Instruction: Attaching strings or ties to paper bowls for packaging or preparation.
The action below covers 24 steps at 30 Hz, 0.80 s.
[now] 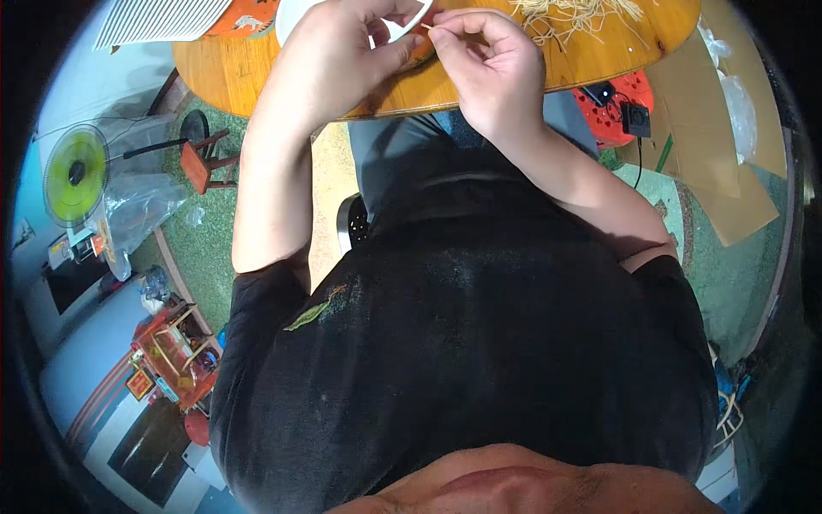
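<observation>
At the near edge of the wooden table [244, 73], my left hand [347, 47] curls in front of a white round dish [293, 15]. Its thumb is bent toward the fingers, and what they grip cannot be made out. Close beside it my right hand [497, 64] is closed in a pinch. A short bit of a thin pale strand [426, 26] shows between its fingertips, near the left thumb. To the right of the dish, a loose tangle of thin pale strands [591, 15] lies on the table.
A white ribbed sheet [158, 21] and an orange patterned item [244, 19] are at the upper left. Right of my legs stands a red stool [612, 116] with a black device [635, 120], beside cardboard [698, 141]. A green fan [77, 174] and a small wooden stool [199, 167] are left.
</observation>
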{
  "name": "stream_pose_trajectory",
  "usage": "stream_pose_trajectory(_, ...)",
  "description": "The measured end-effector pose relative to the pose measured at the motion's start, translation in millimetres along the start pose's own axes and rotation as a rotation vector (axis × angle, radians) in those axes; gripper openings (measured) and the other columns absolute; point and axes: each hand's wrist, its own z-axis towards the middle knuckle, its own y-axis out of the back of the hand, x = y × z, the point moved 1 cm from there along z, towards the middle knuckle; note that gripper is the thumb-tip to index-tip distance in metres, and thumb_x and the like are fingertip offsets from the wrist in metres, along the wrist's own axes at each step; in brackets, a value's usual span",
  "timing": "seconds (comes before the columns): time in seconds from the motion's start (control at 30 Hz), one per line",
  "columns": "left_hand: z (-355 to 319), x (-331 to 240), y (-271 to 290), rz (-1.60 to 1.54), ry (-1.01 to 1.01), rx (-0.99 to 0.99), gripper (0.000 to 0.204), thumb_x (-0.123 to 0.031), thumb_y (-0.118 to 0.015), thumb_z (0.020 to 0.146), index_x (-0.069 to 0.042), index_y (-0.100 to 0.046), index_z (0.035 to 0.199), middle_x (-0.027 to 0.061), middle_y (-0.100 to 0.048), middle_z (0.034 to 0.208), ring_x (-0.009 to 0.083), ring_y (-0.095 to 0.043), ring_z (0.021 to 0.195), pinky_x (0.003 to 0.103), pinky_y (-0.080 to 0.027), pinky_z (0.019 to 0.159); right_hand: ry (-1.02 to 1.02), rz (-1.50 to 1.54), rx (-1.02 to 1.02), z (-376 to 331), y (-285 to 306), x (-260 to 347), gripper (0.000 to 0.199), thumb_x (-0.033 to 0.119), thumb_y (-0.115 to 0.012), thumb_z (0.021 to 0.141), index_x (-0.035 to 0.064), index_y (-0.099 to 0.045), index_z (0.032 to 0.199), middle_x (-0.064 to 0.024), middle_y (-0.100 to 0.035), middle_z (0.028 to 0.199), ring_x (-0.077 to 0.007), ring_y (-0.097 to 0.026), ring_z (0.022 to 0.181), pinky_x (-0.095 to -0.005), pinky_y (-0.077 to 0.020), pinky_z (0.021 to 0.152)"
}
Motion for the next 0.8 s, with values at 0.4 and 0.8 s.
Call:
stream_pose_trajectory(0.4, 1.3, -14.8, 6.8, -0.102, 0.066, 0.121, 0.024, -0.002, -0.073, 0.090, 0.004, -0.070, 0.112, 0.0086, -0.072, 0.092, 0.0145, -0.065, 0.074, 0.031, -0.054, 0.068, 0.595, 0.288, -0.016, 9.6, -2.4, -20.9, 0.005, -0.005, -0.070, 0.092, -0.0039, -0.065, 0.092, -0.0044, -0.064, 0.096, -0.0050, -0.056, 0.073, -0.0204, -0.0456, 0.064)
stream_pose_trajectory(0.8, 5.3, 1.0, 6.2, -0.314, -0.028, 0.198, 0.019, 0.005, -0.054, 0.102, 0.007, -0.067, 0.116, 0.0097, -0.072, 0.099, 0.0155, -0.068, 0.090, 0.030, -0.056, 0.081, 0.598, 0.306, 0.008, 10.8, -3.9, -30.2, 0.006, -0.006, -0.071, 0.091, -0.0044, -0.065, 0.092, -0.0054, -0.064, 0.096, -0.0056, -0.056, 0.073, -0.0211, -0.0457, 0.064)
